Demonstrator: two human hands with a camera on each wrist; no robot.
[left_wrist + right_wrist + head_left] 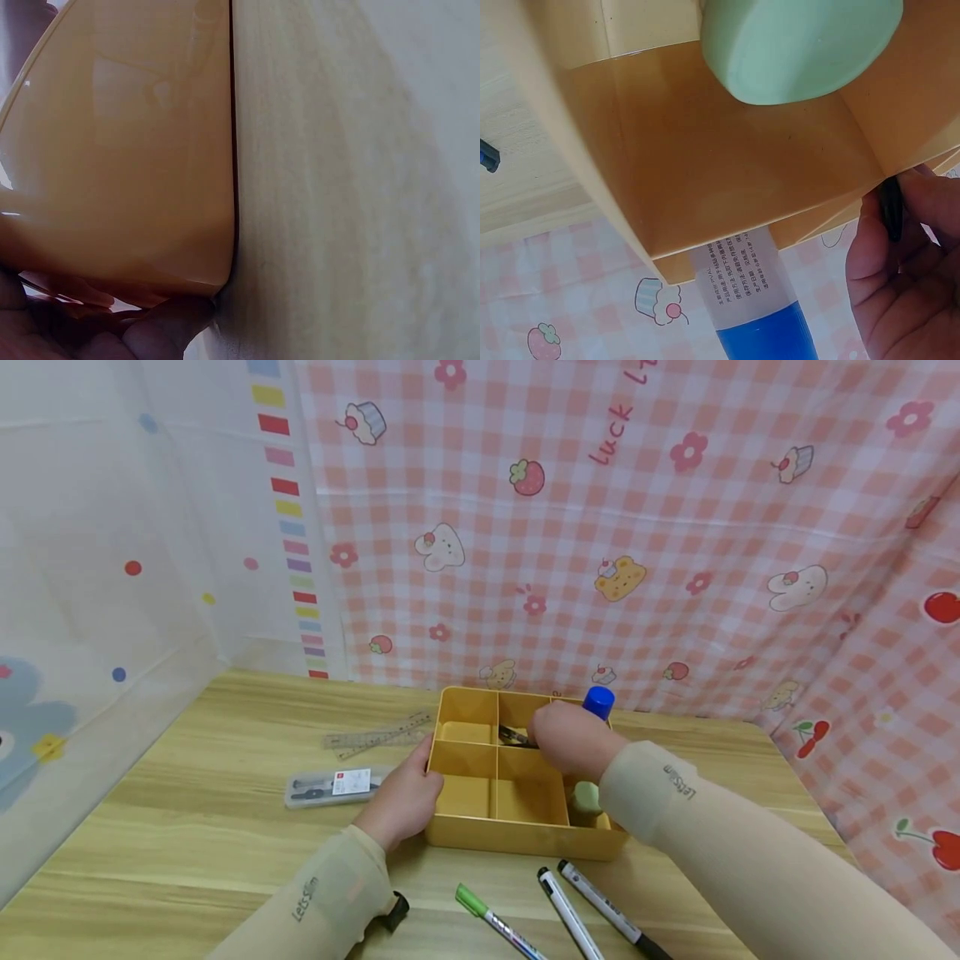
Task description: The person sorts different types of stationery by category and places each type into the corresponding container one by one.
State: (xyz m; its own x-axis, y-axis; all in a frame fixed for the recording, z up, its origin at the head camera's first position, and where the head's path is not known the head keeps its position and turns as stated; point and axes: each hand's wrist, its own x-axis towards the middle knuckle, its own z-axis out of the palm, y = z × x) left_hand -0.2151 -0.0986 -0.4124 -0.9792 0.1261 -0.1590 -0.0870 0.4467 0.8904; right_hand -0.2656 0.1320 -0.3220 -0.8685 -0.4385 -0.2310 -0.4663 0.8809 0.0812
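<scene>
A yellow divided organizer box [525, 838] sits on the table. My left hand [405, 797] grips its left side; in the left wrist view, the fingers [161, 330] curl at the box's corner. Over the back compartments is my right hand [573, 739], pinching a slim black item [891, 208] whose kind is unclear. Dark slender things [513, 737] lie in the back middle compartment, partly hidden by that hand. A white tube with a blue cap [598, 702] stands at the back right. In the front right compartment is a pale green rounded object [587, 797].
Left of the box lie clear rulers [382, 737] and a flat clear case [330, 787] with a compass inside. In front are a green-capped marker [498, 922] and two black-capped markers [566, 906]. A checked cloth [480, 568] hangs behind the table.
</scene>
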